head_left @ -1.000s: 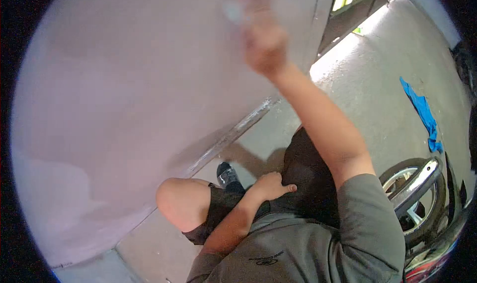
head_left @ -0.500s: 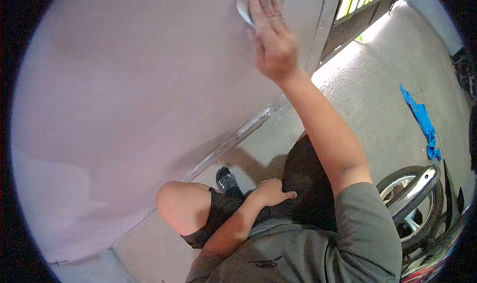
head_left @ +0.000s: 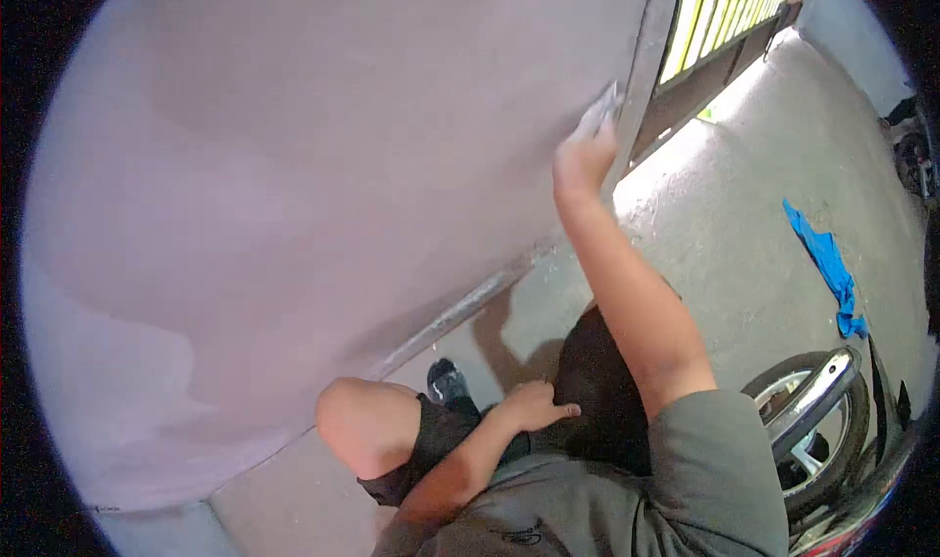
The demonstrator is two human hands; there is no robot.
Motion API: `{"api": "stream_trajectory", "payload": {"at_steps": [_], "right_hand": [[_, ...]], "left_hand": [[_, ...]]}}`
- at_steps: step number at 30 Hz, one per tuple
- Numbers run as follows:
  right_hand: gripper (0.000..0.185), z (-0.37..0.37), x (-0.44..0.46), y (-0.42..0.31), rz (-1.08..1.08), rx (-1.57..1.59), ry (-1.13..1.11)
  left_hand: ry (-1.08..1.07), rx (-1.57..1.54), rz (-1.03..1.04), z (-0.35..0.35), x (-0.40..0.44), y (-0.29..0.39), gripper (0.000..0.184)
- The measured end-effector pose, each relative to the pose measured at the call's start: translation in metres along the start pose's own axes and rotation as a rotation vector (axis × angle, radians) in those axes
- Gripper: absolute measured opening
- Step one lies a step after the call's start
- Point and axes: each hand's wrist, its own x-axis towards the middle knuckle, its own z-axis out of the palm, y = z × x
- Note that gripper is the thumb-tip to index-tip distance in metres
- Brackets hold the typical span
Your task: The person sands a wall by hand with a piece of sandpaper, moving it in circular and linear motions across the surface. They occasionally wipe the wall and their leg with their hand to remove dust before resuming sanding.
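My right hand point(head_left: 586, 156) is raised at the right edge of the pinkish wall point(head_left: 343, 165), close to the door frame. It is closed on a thin, pale grey sanding disc point(head_left: 610, 100), seen nearly edge-on and partly blurred by motion. Whether the disc touches the wall at this instant is hard to tell. My left hand point(head_left: 532, 406) lies on my dark shorts point(head_left: 599, 391) over the thigh, thumb stretched out, holding nothing that I can see.
A barred gate point(head_left: 729, 28) stands beyond the wall's right edge. Lying on the concrete floor point(head_left: 725, 224) is a crumpled blue cloth point(head_left: 825, 263). A motorcycle wheel point(head_left: 813, 430) is close by my right side. Along the wall's foot runs a ledge point(head_left: 460, 307).
My right hand has moved down and right from higher on the wall to its right edge, and the disc has turned from flat to edge-on. My left hand stays on the thigh.
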Motion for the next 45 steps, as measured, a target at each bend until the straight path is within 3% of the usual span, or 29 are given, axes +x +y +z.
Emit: {"api": "stream_trajectory", "payload": {"at_steps": [2, 4, 6, 8, 11, 15, 17, 20, 21, 23, 26, 29, 36, 38, 40, 42, 44, 45], "right_hand": [[0.051, 0.013, -0.01, 0.035, -0.209, -0.09, 0.178], [0.045, 0.022, -0.008, 0.038, -0.319, -0.077, 0.276], [0.041, 0.012, 0.0, 0.044, -0.413, -0.09, 0.367], [0.039, -0.003, 0.012, 0.048, 0.259, 0.002, 0.33], [0.038, 0.008, 0.028, 0.093, 0.136, 0.033, 0.432], [0.048, -0.003, 0.04, 0.096, 0.233, 0.076, 0.467], [0.046, -0.005, 0.052, 0.107, 0.393, 0.183, 0.467], [0.031, -0.007, 0.062, 0.134, 0.374, 0.123, 0.388], [0.031, -0.008, 0.054, 0.112, 0.374, 0.115, 0.383], [0.041, -0.014, 0.028, 0.038, 0.661, 0.454, 0.478], [0.04, -0.009, 0.058, 0.124, 0.464, 0.223, 0.467], [0.038, -0.019, 0.068, 0.124, 0.541, 0.271, 0.566], [0.04, -0.026, 0.078, 0.131, 0.583, 0.255, 0.486], [0.046, -0.031, 0.113, 0.171, 0.655, 0.771, 0.655], [0.041, -0.029, 0.09, 0.109, 0.618, 0.619, 0.557], [0.04, -0.034, 0.073, 0.105, 0.594, 0.416, 0.461], [0.046, -0.042, 0.096, 0.117, 0.553, 0.416, 0.572], [0.046, -0.049, 0.109, 0.13, 0.616, 0.374, 0.53]], "left_hand": [[0.018, 0.014, 0.006, 0.003, 0.003, -0.004, 0.079], [-0.132, 0.034, -0.057, 0.005, 0.009, -0.003, 0.078], [-0.088, 0.037, -0.01, 0.008, 0.012, -0.008, 0.078], [-0.015, -0.005, 0.053, 0.015, 0.011, -0.013, 0.077], [-0.074, 0.008, -0.008, -0.002, 0.004, 0.0, 0.072], [-0.093, -0.03, -0.008, -0.003, 0.0, 0.004, 0.067], [0.002, -0.081, 0.067, -0.008, -0.003, 0.005, 0.064], [0.121, -0.028, 0.06, 0.022, 0.012, -0.018, 0.062], [0.122, -0.037, 0.06, 0.018, 0.012, -0.014, 0.062], [-0.038, -0.095, -0.034, 0.005, 0.006, -0.004, 0.062], [0.066, -0.009, -0.016, 0.009, 0.004, -0.005, 0.062], [0.01, -0.045, -0.053, 0.004, 0.002, -0.001, 0.063], [-0.061, -0.031, -0.064, 0.016, 0.007, -0.01, 0.064], [0.111, -0.126, 0.049, 0.018, 0.007, -0.017, 0.062], [0.034, -0.082, -0.03, 0.005, 0.008, -0.01, 0.062], [-0.074, -0.087, -0.096, 0.015, 0.009, -0.011, 0.063], [-0.029, -0.16, -0.005, 0.023, 0.017, -0.024, 0.098], [-0.028, -0.191, 0.015, 0.024, 0.02, -0.024, 0.098]]}}
